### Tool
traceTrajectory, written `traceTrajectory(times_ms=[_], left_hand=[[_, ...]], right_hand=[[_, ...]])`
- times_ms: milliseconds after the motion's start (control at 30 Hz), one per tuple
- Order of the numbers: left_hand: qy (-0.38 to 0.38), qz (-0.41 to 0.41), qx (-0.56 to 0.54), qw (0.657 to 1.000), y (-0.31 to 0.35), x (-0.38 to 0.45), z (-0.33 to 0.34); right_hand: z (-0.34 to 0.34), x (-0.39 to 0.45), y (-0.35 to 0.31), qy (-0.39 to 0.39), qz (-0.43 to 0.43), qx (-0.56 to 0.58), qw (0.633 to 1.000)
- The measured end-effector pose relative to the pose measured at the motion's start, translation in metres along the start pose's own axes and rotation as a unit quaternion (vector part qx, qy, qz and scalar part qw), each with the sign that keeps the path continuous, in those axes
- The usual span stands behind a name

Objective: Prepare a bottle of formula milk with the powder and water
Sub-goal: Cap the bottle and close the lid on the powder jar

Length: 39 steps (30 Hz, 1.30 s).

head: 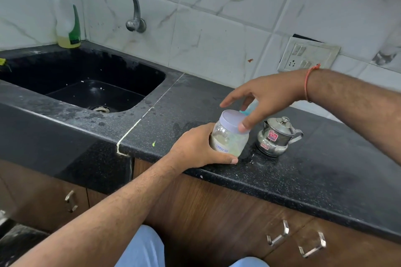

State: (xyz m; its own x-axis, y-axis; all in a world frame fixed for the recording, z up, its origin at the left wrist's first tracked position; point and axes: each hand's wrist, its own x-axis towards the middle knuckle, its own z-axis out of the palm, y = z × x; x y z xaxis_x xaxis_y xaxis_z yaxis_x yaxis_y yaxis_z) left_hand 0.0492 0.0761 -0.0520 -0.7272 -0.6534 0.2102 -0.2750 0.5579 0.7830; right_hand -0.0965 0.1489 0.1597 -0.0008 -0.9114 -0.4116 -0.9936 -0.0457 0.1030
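Down at the counter's front edge, we grip the formula jar point(229, 139) with our left hand point(196, 146): the fingers curl round its far side out of sight, and the thumb lies along its base, touching the black countertop point(303, 171). The jar is clear plastic, with pale powder inside and a handwritten label, and it stands upright with its lavender lid point(234, 121) still on.

Our right hand point(263, 98) hovers over the lid with fingers spread and loosely bent. The thumb tip rests against the lid's right rim, while the index finger reaches out above the lid without clearly touching it; we are not clasping the lid. Behind this hand something blue and clear shows in part, too hidden for us to name.

Just right of the jar stands a small steel pot point(276, 136) with a knobbed lid, apart from both hands. To the left lies the black sink point(91, 84) under a wall tap point(131, 2), with a dish-soap bottle point(67, 17) in the corner. A switch plate point(307, 56) sits on the tiled wall.
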Motion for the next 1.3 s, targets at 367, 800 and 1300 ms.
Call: traceTrajectory(times_ms=[367, 800, 1300], left_hand=[[0.0, -0.002, -0.007, 1.0, 0.0, 0.0, 0.001], [-0.001, 0.005, -0.004, 1.0, -0.002, 0.0, 0.002], [0.009, 0.0, 0.005, 1.0, -0.001, 0.0, 0.002]], right_hand=[[0.013, 0.004, -0.003, 0.042, 0.038, -0.108, 0.993], [0.025, 0.011, 0.001, 0.115, 0.067, -0.16, 0.978], [0.016, 0.005, -0.007, 0.032, -0.004, -0.064, 0.997]])
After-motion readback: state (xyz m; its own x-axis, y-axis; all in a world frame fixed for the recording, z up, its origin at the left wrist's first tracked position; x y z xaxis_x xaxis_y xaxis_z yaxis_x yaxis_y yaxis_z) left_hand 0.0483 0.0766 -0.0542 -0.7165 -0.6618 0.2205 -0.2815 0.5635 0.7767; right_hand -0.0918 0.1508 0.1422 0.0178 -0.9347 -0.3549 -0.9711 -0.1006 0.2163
